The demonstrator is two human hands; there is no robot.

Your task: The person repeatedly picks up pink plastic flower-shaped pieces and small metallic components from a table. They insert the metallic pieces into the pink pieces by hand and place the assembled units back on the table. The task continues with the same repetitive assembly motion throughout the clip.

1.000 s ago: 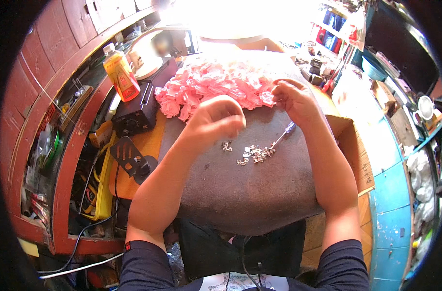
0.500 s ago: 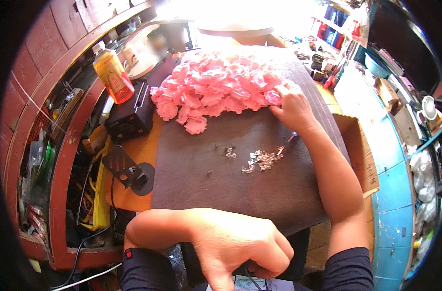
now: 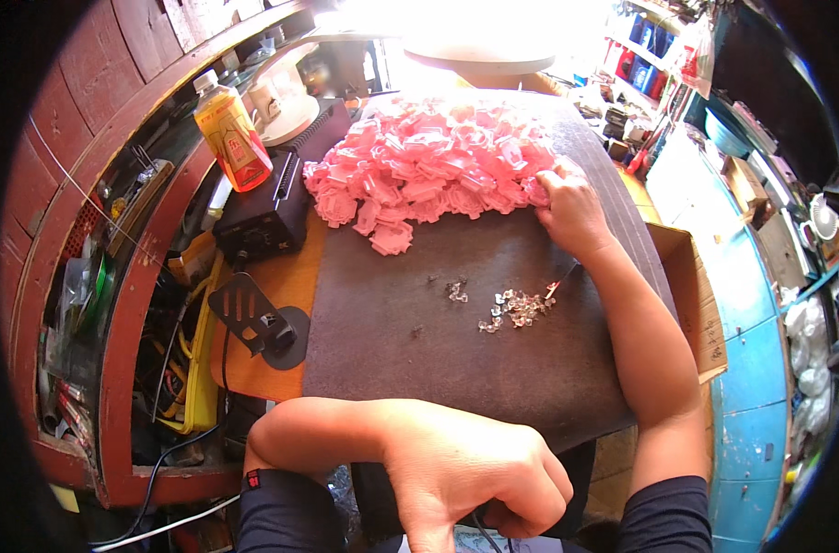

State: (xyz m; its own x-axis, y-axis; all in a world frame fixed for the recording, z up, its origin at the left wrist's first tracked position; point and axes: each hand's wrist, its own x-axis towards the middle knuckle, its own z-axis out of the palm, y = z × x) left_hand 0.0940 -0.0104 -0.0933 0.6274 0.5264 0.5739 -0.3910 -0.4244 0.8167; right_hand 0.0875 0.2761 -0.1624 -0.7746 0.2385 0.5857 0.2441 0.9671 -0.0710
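Note:
A wide heap of pink flower-shaped pieces (image 3: pixel 438 170) covers the far part of the dark brown board (image 3: pixel 392 350). At the heap's right edge is my right hand (image 3: pixel 574 212), its thumb and fingers closed around a pink piece (image 3: pixel 535 192). Close to my body, my left hand (image 3: pixel 479 470) is curled with its knuckles up; its fingertips are hidden beneath it. A thin dark cord (image 3: pixel 486 530) shows just under those fingers. Small clear bits (image 3: pixel 521 309) lie scattered on the board, with a thin red-and-white tool tip (image 3: pixel 553 288) beside them.
Left of the board stand a black box (image 3: pixel 263 221) with a drink bottle (image 3: pixel 233 134) on it and a black phone stand (image 3: pixel 263 323). A cardboard box (image 3: pixel 691 295) sits at the right, beside blue tiles (image 3: pixel 751 369). Shelves line the left wall.
The whole view has shifted slightly, so the scene sits a little further right. My right hand stays at the heap's edge, and my left hand keeps its curled pose.

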